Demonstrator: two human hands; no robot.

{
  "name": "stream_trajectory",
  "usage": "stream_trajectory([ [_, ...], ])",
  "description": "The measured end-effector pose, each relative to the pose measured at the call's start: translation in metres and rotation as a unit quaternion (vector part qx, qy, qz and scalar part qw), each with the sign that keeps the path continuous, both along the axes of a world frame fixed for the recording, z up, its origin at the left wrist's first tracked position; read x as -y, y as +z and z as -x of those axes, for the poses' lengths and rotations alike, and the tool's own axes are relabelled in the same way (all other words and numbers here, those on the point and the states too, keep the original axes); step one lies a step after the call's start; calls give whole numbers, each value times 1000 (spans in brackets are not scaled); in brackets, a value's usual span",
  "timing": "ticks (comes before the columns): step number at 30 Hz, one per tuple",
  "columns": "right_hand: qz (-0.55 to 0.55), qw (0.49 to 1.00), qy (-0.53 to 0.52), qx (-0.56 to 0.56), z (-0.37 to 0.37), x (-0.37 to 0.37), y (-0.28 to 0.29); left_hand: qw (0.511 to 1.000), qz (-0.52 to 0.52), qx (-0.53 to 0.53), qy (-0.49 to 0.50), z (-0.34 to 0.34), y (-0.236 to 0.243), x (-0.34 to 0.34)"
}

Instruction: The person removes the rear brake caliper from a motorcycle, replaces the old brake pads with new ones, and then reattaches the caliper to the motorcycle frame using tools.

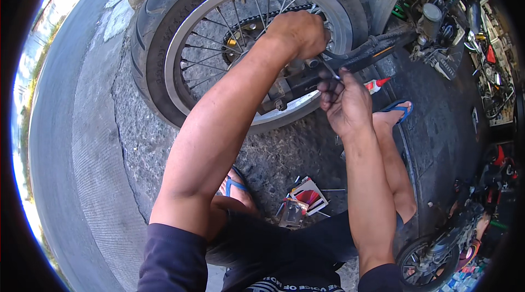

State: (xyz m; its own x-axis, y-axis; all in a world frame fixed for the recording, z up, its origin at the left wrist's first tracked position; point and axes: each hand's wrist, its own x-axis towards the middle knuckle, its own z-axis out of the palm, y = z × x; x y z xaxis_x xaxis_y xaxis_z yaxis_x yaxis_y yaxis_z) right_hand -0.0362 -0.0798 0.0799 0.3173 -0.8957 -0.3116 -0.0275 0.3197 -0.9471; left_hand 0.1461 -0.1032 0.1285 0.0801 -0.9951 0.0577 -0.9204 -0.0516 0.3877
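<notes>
A motorcycle's spoked rear wheel [175, 79] with a black tyre stands in front of me, its dark swingarm [361, 57] running off to the right. My left hand [298, 32] is closed in a fist over the near side of the wheel, by the swingarm; whatever is inside its fingers is hidden. Just below and to the right, my right hand [344, 100] has blackened fingers curled around a thin metal tool [330, 68], which slants up toward the left hand. Its exact kind does not show. Behind the spokes are the chain [257, 19] and sprocket.
A white tube with a red tip [377, 84] lies beyond my right wrist. Between my feet sit a card package [311, 196] and thin rods. Motorcycle parts [437, 24] crowd the right, with another motorcycle wheel [426, 264] lower right. A road runs along the left.
</notes>
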Motion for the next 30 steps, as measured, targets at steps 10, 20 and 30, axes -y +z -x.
stream_trajectory([
  [10,263,936,12,-235,-9,-13,-2,999,-49,-20,-12,-5,10,3],
  [20,-19,998,43,-44,4,6,7,995,-48,-72,-46,-18,8,9],
  [30,267,924,-2,-275,-9,-10,3,992,-80,-83,-49,-21,10,14],
])
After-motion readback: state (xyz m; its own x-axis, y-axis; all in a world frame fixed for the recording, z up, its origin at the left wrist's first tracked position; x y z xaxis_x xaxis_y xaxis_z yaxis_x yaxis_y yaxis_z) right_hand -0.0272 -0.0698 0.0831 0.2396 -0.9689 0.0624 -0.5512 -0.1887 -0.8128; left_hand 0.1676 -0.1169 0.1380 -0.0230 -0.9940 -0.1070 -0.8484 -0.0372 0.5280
